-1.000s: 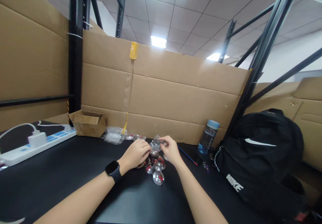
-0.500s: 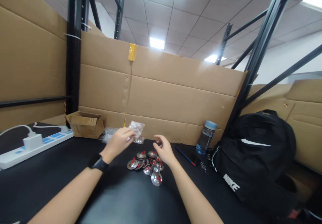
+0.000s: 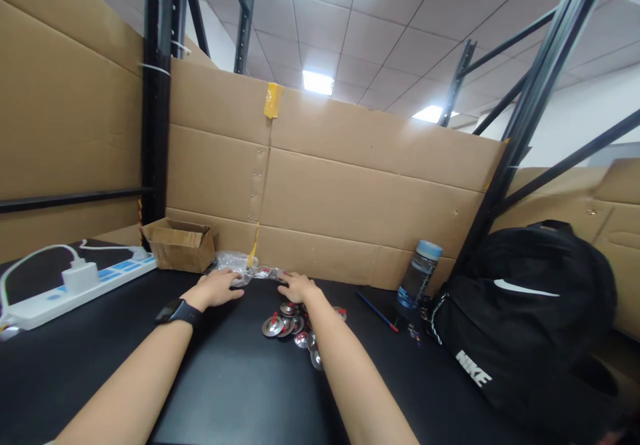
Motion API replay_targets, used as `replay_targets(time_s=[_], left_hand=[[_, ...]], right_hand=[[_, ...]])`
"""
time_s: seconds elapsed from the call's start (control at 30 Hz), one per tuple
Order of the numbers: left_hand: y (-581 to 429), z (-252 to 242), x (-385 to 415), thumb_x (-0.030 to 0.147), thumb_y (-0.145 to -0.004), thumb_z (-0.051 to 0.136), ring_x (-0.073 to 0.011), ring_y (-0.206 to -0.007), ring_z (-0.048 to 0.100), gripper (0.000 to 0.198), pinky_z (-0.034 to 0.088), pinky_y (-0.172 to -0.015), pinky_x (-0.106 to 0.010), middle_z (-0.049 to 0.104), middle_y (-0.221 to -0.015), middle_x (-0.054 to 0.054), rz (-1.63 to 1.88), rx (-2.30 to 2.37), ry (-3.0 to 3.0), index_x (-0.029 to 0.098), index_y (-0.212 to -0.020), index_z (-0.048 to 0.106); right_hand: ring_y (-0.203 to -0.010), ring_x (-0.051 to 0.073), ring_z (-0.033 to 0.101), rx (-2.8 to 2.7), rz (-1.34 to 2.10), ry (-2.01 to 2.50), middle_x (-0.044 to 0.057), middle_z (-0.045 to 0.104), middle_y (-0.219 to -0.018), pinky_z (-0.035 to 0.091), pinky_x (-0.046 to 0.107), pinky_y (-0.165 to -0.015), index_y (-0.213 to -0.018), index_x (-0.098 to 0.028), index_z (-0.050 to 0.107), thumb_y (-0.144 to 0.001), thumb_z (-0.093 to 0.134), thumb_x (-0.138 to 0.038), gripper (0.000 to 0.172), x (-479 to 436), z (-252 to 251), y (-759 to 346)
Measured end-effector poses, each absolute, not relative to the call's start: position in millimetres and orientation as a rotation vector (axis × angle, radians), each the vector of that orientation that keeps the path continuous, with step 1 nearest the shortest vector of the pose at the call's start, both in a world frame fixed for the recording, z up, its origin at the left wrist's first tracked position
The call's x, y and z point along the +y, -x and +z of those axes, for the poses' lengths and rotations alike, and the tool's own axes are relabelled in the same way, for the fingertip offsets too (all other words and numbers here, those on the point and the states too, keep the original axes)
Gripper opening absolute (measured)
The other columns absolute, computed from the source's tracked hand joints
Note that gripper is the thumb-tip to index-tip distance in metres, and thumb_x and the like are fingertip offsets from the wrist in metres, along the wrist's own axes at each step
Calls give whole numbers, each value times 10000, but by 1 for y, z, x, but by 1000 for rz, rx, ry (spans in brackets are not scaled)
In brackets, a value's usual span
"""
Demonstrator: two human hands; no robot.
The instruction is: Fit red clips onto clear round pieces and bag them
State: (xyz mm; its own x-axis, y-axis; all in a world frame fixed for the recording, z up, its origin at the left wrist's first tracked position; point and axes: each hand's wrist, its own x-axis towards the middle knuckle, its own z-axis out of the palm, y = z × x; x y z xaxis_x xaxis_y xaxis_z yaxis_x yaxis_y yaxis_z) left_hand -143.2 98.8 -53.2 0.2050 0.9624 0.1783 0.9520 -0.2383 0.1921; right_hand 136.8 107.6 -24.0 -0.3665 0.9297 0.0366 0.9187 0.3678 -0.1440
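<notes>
My left hand (image 3: 216,289) lies low over the black table, fingers stretched and thumb apart, at the near edge of a crumpled clear plastic bag (image 3: 235,261). Its wrist wears a black watch (image 3: 179,311). Against the cardboard wall, my right hand (image 3: 299,287) reaches with spread fingers to the end of a clear packet (image 3: 267,272) with something red and silver inside. Whether its fingertips press on the packet, I cannot tell. Below it sits a heap of silver finger cymbals (image 3: 273,325) with red loops, partly hidden by my right forearm.
A small open cardboard box (image 3: 183,251) and a white power strip (image 3: 117,277) stand on the left. To the right are a blue pen (image 3: 376,311), a keyring (image 3: 414,333), a water bottle (image 3: 419,275) and a black backpack (image 3: 530,318). Cardboard walls (image 3: 360,198) enclose the table.
The clear packet in my left hand has been put down by the wall. My left hand has moved left to the plastic bag; my right hand has moved left and forward over the cymbals.
</notes>
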Motion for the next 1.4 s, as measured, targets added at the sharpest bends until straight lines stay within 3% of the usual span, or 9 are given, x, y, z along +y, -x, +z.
replay_targets(time_s=[0.17,0.3,0.43,0.57,0.73,0.87,1.03,1.2,1.4], left_hand=[[131,-34,87,501,-815,588,-356,-1215,556,467,446,-967,-483,603,-1339,-98,560,1897,-2476,301,-1231,663],[120,-25,77,449,-839,587,-325,-1207,562,370,432,-988,-452,630,-1283,-84,693,1779,-2558,292,-1160,682],[115,-21,73,423,-854,596,-314,-1201,561,347,418,-1009,-445,627,-1272,-95,736,1692,-2594,283,-1158,687],[108,-23,73,390,-846,620,-321,-1175,573,332,425,-1008,-446,638,-1234,-114,764,1576,-2620,253,-1138,700],[86,-33,69,344,-837,646,-303,-1179,587,341,422,-1041,-434,663,-1225,-108,868,1287,-2633,239,-1159,688],[70,-35,63,381,-849,653,-305,-1261,548,388,388,-1092,-441,650,-1281,-113,926,1198,-2590,236,-1209,660],[53,-17,45,492,-956,498,-278,-1171,593,432,434,-1024,-406,644,-1269,-118,1103,1107,-2446,213,-1277,577],[19,-14,26,509,-1025,324,-208,-891,643,412,465,-810,-302,699,-942,-38,1153,1022,-2244,215,-987,611],[-3,-30,17,443,-1010,400,-181,-778,620,384,417,-715,-266,679,-828,-18,955,887,-2454,208,-858,662]], right_hand=[[-1264,353,526,-2483,68,1741,108,512,-1435,451,538,-985,-1400,-336,516,-918,492,-389,486,117,-27,-128],[-1271,336,525,-2501,33,1728,86,494,-1459,450,532,-995,-1438,-364,459,-912,504,-406,530,120,-27,-118],[-1243,347,547,-2501,8,1716,108,553,-1389,459,535,-981,-1334,-324,578,-910,524,-440,443,120,-29,-104],[-1155,321,616,-2503,-5,1670,129,640,-1264,485,471,-940,-1208,-279,661,-855,604,-252,359,120,-25,-97],[-1057,260,678,-2480,23,1579,100,718,-1138,494,346,-894,-1159,-265,684,-782,630,-97,415,120,-9,-112],[-1058,231,676,-2420,38,1506,71,730,-1131,485,300,-887,-1176,-273,681,-824,608,-124,389,109,12,-132],[-909,215,700,-2444,92,1264,42,761,-973,499,280,-809,-1070,-252,724,-787,663,-161,304,71,42,-154],[-574,157,668,-2314,521,1153,-5,723,-710,496,240,-579,-973,-212,725,-753,747,-254,225,35,45,-184],[-442,122,583,-1922,865,1145,-7,681,-633,407,196,-406,-942,-171,704,-688,804,-467,403,28,6,-224]])
